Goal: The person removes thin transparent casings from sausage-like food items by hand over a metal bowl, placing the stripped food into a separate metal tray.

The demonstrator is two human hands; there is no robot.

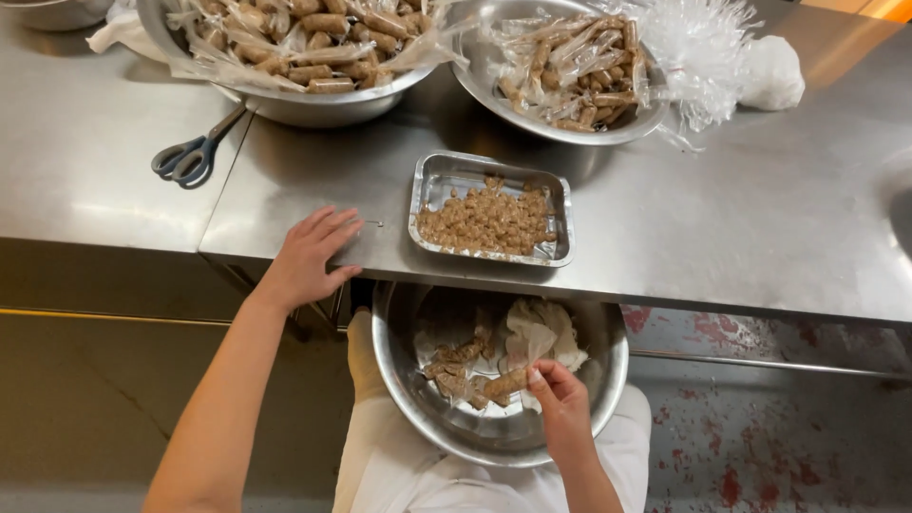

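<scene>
Your left hand (309,252) lies spread flat on the steel worktop (760,218). Your right hand (560,404) pinches one brown wrapped roll (505,383) inside the near round steel bowl (499,437). Two more heaped steel bowls (313,104) stand far, one rectangular foil tray (491,211) between.

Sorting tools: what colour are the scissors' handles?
Blue-grey handles on the scissors, seen in the head view.

The right grip (560,404) reaches into a bowl (418,399) on the person's lap, below the table (760,228) edge, and pinches a roll (505,383). More rolls (454,366) lie just left of this grip in that bowl; a crumpled cloth (541,328) lies just behind it. The left grip (312,255) lies flat on the table edge. A tray (446,185) sits just right of it, scissors (190,157) behind and left. 2 bowls sit further behind: 1 (313,103) straight behind, 1 (570,128) behind the tray.
</scene>
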